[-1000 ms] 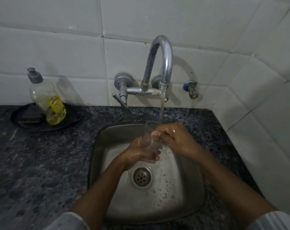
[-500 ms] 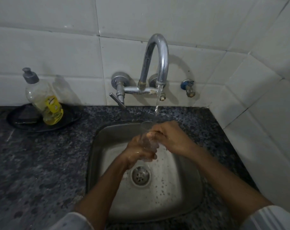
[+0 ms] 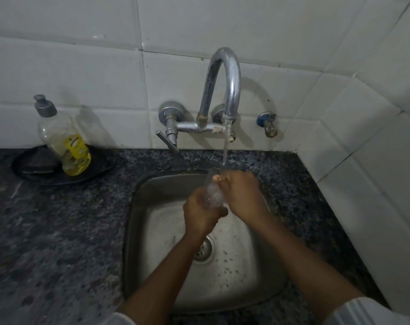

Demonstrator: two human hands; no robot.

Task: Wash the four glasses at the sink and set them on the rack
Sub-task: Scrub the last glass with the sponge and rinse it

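Gripping the glass (image 3: 213, 192) low in the left hand (image 3: 200, 213), right hand (image 3: 242, 194) pinching its rim, best rotating steadily under the stream (image 3: 225, 146).

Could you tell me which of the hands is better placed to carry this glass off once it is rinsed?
Probably the left hand: it grips the glass round its base, while the right hand only works at its rim.

One head-worn wide-angle cam, looking fwd and down from above the square stainless steel sink (image 3: 152, 231), close in. It faces the white tiled wall (image 3: 82, 66), with the curved chrome tap (image 3: 225, 76) near frame centre. The speckled dark granite counter (image 3: 58, 231) fills the left side; both forearms enter from the bottom edge. Only one view, so no overlap w/ another.
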